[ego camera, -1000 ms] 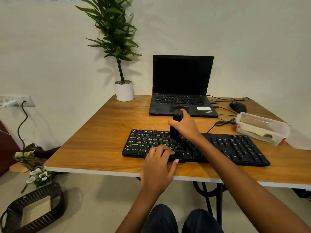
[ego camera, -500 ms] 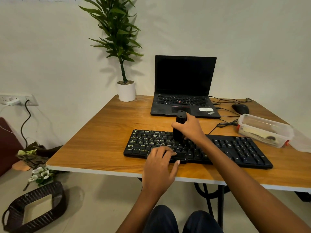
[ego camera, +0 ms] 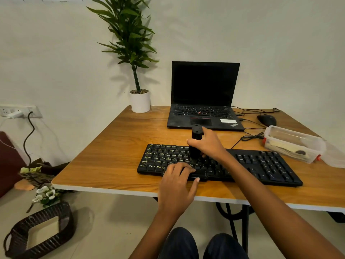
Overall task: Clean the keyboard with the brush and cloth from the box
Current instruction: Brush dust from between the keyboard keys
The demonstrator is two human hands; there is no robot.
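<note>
Right hand (ego camera: 206,146) grips brush (ego camera: 196,143) upright on keyboard (ego camera: 261,163) mid-rows; left hand (ego camera: 177,182) rests flat on near edge, unswept keys rightward.

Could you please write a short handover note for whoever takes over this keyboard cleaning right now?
Right hand grips the brush, upright on the middle of the keyboard.
Left hand presses on the near edge, steadying it.
Box sits to the right, a cloth seemingly inside.
Done: brush out, on keys. Left: finish brushing, then wipe with the cloth.
</note>
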